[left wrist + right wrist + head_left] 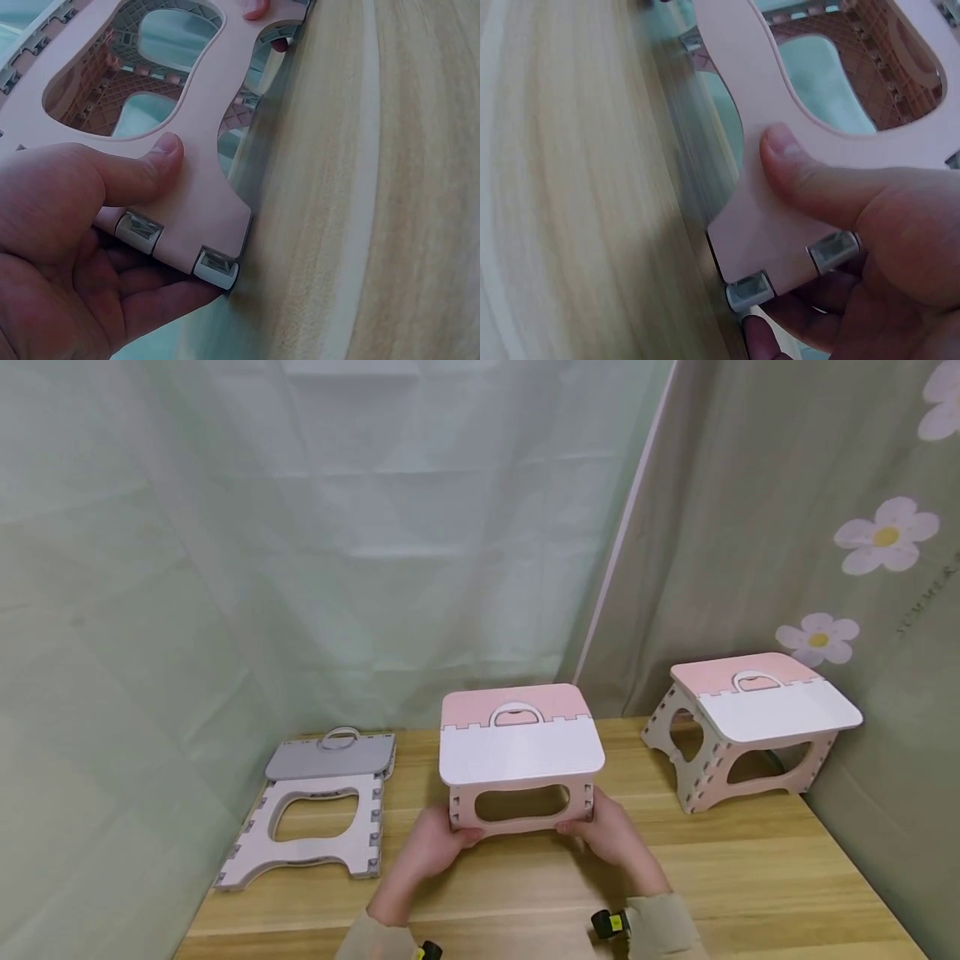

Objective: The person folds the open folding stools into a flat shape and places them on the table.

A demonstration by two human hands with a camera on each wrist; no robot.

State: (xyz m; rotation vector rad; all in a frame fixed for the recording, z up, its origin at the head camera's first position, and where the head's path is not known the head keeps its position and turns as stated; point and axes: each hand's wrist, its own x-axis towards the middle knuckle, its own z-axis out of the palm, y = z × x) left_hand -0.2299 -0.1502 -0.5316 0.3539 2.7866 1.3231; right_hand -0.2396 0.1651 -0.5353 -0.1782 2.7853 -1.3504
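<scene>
A pink and white folding step stool (pixel 522 747) stands unfolded and upright in the middle of the head view, its small carrying handle on top. My left hand (pixel 433 843) grips the lower left corner of its front leg panel. In the left wrist view the thumb (pixel 161 161) lies on the pink panel, with the other fingers behind its hinged edge. At the lower right corner my right hand (pixel 607 831) grips in the same way, its thumb (pixel 787 154) across the panel's face. The leg's bottom edge is close over the wooden table.
A second unfolded pink and white stool (pixel 780 710) stands at the right end of the wooden table (pixel 517 902). On the left a grey and white folding stool (pixel 330 756) lies flat. Pale green curtains (pixel 420 527) hang behind, and a flowered curtain (pixel 720 510) hangs at the right.
</scene>
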